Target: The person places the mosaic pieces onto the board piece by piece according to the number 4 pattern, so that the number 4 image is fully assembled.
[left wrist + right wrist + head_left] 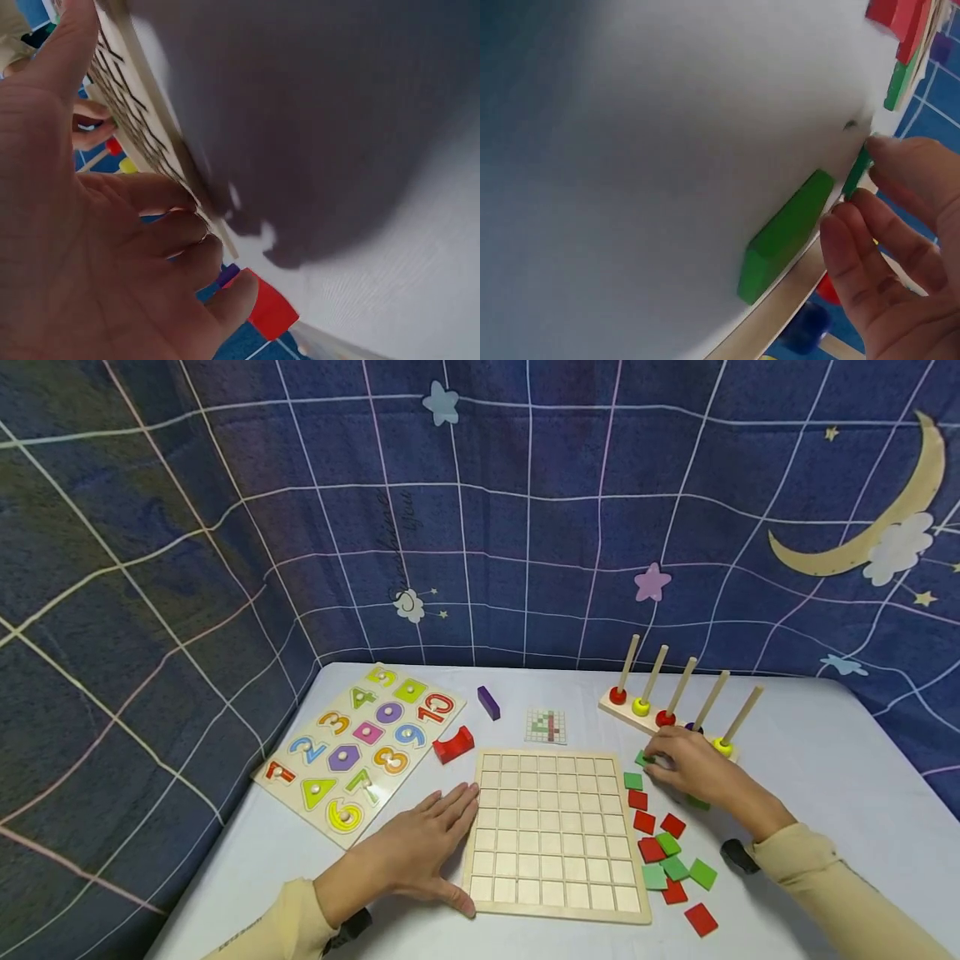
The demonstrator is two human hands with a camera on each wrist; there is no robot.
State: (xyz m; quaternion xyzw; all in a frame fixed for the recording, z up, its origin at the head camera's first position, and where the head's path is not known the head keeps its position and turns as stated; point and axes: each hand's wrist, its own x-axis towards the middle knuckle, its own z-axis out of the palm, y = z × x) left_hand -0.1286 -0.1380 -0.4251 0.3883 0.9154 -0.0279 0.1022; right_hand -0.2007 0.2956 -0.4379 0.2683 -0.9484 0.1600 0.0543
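Note:
My left hand (427, 843) lies at the left edge of a wooden grid board (558, 917), its fingers spread and the thumb at the lower left corner. In the left wrist view its fingers touch the board's side. My right hand (686, 764) is past the board's upper right, in front of the peg stand. Between thumb and fingertips it pinches a green tile (857, 172). Another green tile (787, 236) lies on the cloth near that hand. Red tiles (701, 920) and green tiles (702, 874) are scattered along the board's right side, some overlapping.
A number puzzle board (300, 802) lies at the left. Behind the grid board are a red arched block (453, 745), a purple block (488, 702) and a small patterned card (546, 737). A peg stand (633, 718) with coloured beads stands at the back right, before a dark curtain (525, 568).

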